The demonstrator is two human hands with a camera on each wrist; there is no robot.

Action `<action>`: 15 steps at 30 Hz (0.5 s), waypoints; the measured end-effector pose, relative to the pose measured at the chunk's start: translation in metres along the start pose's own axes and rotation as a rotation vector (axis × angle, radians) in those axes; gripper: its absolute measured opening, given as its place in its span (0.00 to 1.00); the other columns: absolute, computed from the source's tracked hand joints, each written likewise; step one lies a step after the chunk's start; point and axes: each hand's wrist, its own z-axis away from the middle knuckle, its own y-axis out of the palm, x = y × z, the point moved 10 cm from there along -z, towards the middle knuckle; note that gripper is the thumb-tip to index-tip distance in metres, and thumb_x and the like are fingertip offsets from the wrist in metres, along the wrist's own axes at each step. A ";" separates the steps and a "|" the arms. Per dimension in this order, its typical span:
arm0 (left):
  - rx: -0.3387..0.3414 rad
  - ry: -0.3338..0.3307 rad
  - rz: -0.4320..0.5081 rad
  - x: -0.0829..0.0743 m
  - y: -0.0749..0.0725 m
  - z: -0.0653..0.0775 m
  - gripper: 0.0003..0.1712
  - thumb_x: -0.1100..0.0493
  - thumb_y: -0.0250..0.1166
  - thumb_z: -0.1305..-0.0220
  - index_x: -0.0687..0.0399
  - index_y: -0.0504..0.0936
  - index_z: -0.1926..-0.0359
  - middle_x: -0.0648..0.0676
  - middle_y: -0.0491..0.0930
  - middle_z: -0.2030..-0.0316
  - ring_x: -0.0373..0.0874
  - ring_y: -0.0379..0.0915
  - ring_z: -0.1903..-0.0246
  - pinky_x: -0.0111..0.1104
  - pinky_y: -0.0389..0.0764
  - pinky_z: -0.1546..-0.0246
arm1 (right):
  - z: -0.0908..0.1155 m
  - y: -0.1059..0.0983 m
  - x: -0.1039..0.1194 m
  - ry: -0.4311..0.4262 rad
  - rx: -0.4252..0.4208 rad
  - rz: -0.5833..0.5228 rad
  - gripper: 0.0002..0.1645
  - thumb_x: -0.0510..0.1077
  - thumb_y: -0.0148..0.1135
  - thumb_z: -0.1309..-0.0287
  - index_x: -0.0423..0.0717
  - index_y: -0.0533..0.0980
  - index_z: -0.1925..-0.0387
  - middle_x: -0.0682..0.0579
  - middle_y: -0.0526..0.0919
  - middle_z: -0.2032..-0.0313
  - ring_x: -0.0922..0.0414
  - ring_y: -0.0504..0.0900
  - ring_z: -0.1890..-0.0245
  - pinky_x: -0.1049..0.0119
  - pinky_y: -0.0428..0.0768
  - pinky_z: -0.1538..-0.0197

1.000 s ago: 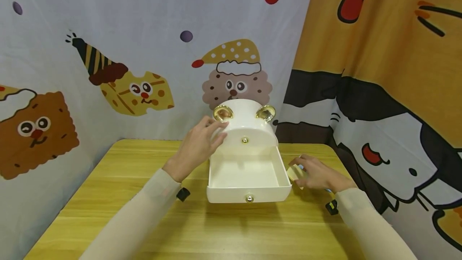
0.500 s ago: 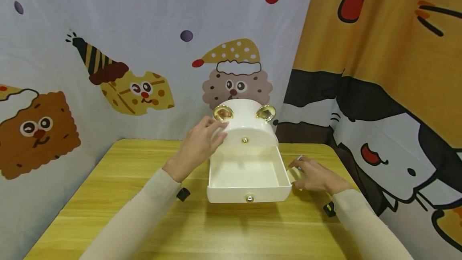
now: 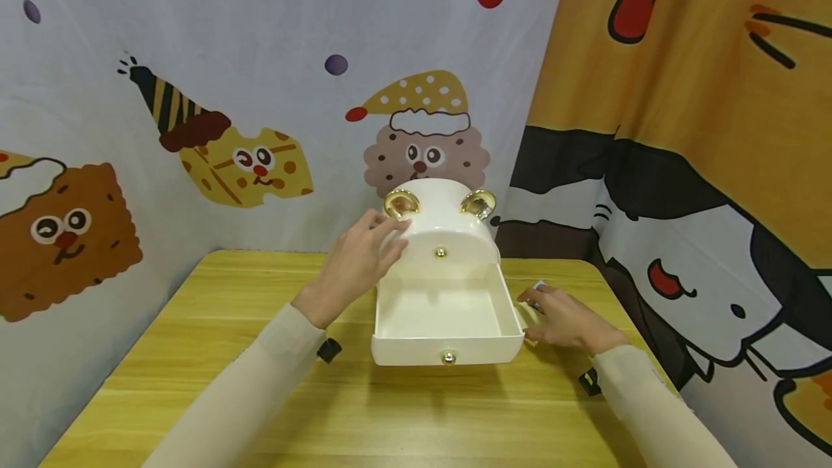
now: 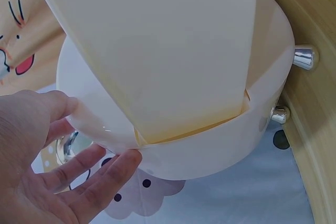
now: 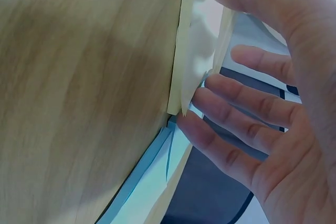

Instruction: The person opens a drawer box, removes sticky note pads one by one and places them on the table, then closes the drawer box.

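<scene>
The white cabinet (image 3: 442, 201) stands upright on the wooden table (image 3: 448, 417), between the two hands; its lower drawer (image 3: 409, 351) is extended toward the person, presumably to expose the interior from above; the left hand (image 3: 354, 258) grips the cabinet's upper left shoulder, just below the left gold ear (image 3: 401, 204), with the thumb and the fingertips set apart along the curved edge; this hold appears to serve as a brace, since the extended drawer probably shifts weight forward and leaves the body liable to slide or tip; the right hand (image 3: 568, 320) is positioned on the opposite side, low over the table and just beside the drawer's right wall; in the right wrist view it holds a yellow pad (image 5: 195, 45) by its ends, thumb at one and a fingertip at the other, an edge hold that seems suited to a thin, flat item; the firmness of this hold cannot be confirmed; a blue pad (image 5: 144, 179) lies near the yellow pad's fingertip end, and whether the two touch cannot be determined; relative to the hands, the yellow pad sits within the right hand's span, outside the drawer, and well apart from the left hand
</scene>
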 end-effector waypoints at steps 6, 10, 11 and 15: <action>0.005 0.000 0.000 -0.001 0.000 0.001 0.20 0.52 0.72 0.13 0.50 0.90 0.28 0.62 0.85 0.43 0.51 0.88 0.60 0.42 0.94 0.64 | 0.002 0.001 0.000 0.011 0.005 -0.016 0.33 0.49 0.90 0.40 0.46 0.88 0.36 0.49 0.92 0.46 0.55 0.85 0.56 0.58 0.86 0.53; 0.016 -0.007 0.003 -0.001 0.001 0.000 0.21 0.51 0.71 0.13 0.50 0.89 0.28 0.62 0.85 0.42 0.51 0.88 0.60 0.41 0.93 0.63 | 0.004 -0.005 0.001 0.006 -0.004 -0.044 0.29 0.49 0.87 0.34 0.44 0.87 0.37 0.44 0.92 0.44 0.48 0.91 0.52 0.51 0.92 0.50; 0.017 -0.009 0.002 -0.001 0.001 0.000 0.21 0.51 0.71 0.13 0.50 0.89 0.28 0.62 0.85 0.42 0.51 0.88 0.60 0.41 0.94 0.63 | 0.004 -0.007 0.001 0.004 -0.012 -0.048 0.28 0.48 0.85 0.32 0.43 0.87 0.37 0.42 0.92 0.43 0.46 0.92 0.51 0.48 0.93 0.49; 0.020 -0.014 0.003 0.000 0.000 0.000 0.21 0.51 0.71 0.13 0.50 0.89 0.28 0.62 0.86 0.42 0.51 0.88 0.59 0.42 0.94 0.62 | 0.005 -0.019 0.002 -0.007 -0.037 -0.061 0.23 0.45 0.80 0.27 0.41 0.87 0.37 0.39 0.92 0.39 0.42 0.94 0.50 0.43 0.95 0.48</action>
